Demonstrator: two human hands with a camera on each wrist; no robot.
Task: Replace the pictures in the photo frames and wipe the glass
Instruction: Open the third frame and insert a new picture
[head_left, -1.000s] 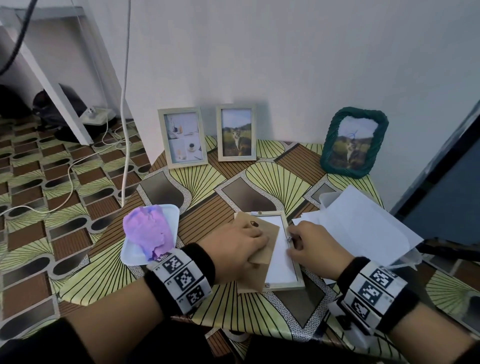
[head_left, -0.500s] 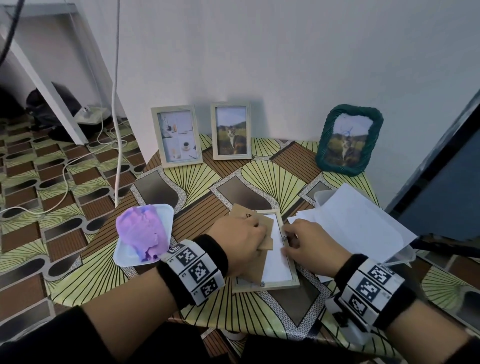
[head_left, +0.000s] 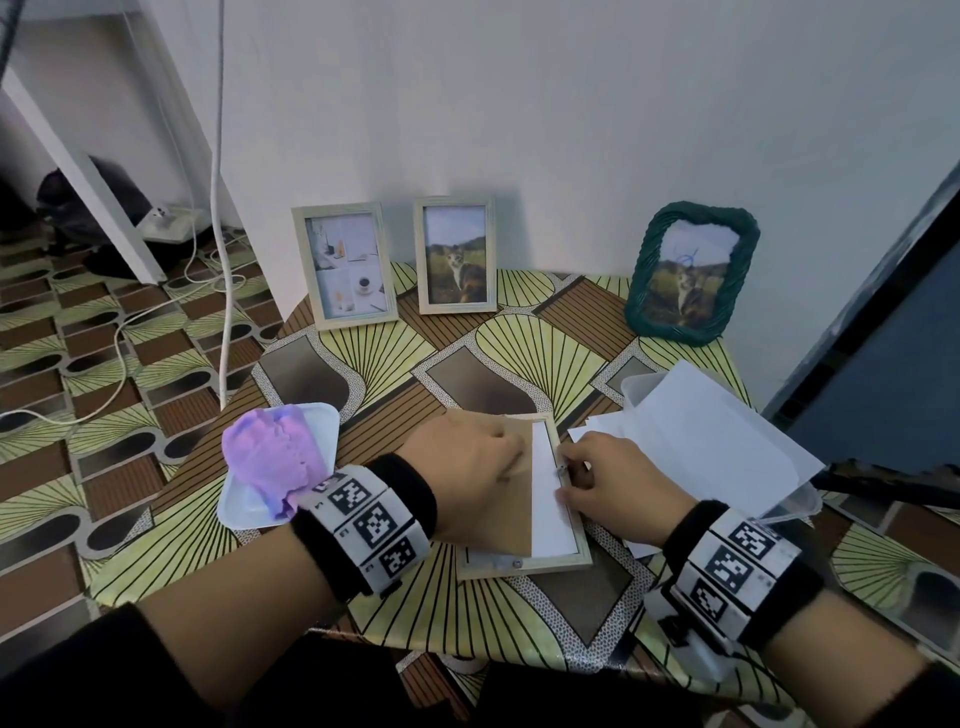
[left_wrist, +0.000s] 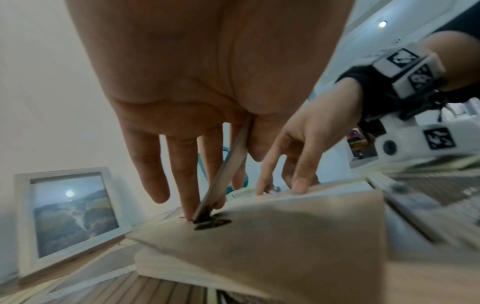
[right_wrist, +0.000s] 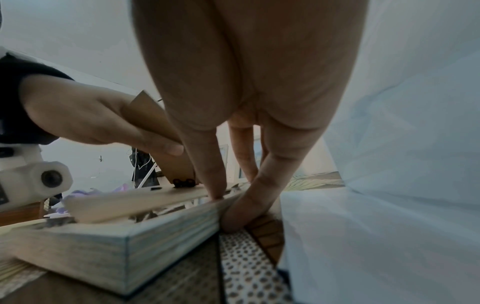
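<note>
Pale wooden photo frame (head_left: 524, 564) lay face down on the patterned bench (head_left: 467, 338), between both hands. The left hand (head_left: 467, 467) pinched the brown cardboard backing board's (head_left: 506, 514) hinged stand (left_wrist: 223, 174), evidently to steer the tilted board into the recess over a white sheet (head_left: 548, 499). The right hand (head_left: 613, 483), fingers extended, pressed the frame's right rail, probably steadying it. The purple cloth (head_left: 270, 457) waited in a white tray (head_left: 322, 421) to the left.
</note>
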